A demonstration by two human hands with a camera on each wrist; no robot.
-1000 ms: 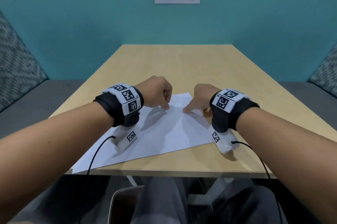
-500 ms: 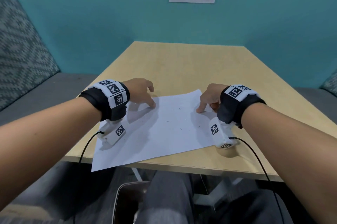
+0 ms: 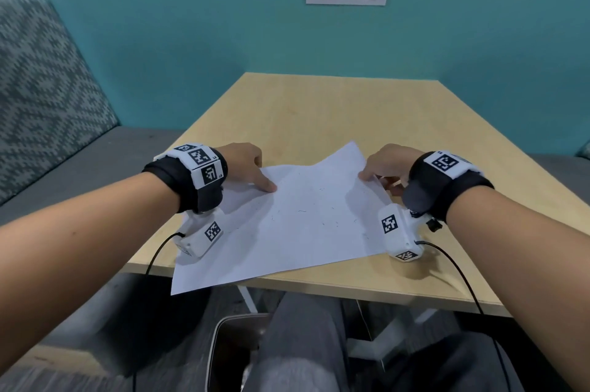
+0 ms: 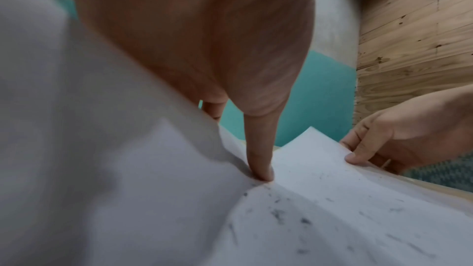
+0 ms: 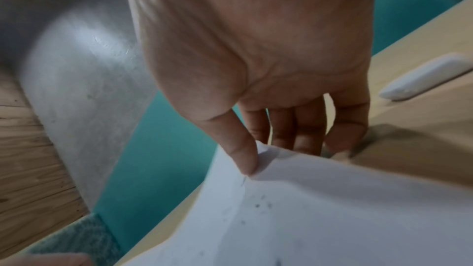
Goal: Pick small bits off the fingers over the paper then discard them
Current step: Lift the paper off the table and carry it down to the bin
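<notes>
A white sheet of paper (image 3: 297, 232) lies askew on the wooden table (image 3: 319, 110), with small dark bits (image 3: 301, 210) scattered over its middle. My left hand (image 3: 255, 174) pinches the sheet's left edge, thumb on top (image 4: 259, 167) and a finger behind it. My right hand (image 3: 380, 168) pinches the right edge, thumb (image 5: 243, 157) on top and the other fingers underneath. Both side edges curl upward, so the paper (image 4: 332, 219) sags between the hands. The bits (image 4: 279, 213) show as dark specks near the left thumb, and more bits (image 5: 261, 203) sit below the right thumb.
A dark bin (image 3: 230, 356) stands under the table's near edge, beside my knees. A white oblong object (image 5: 430, 76) lies on the table beyond my right hand. Grey benches with patterned cushions (image 3: 41, 88) flank the table. The paper's near corner overhangs the table edge.
Both hands have moved apart from the middle of the sheet to its left and right edges and taken hold of them. The edges have lifted off the table.
</notes>
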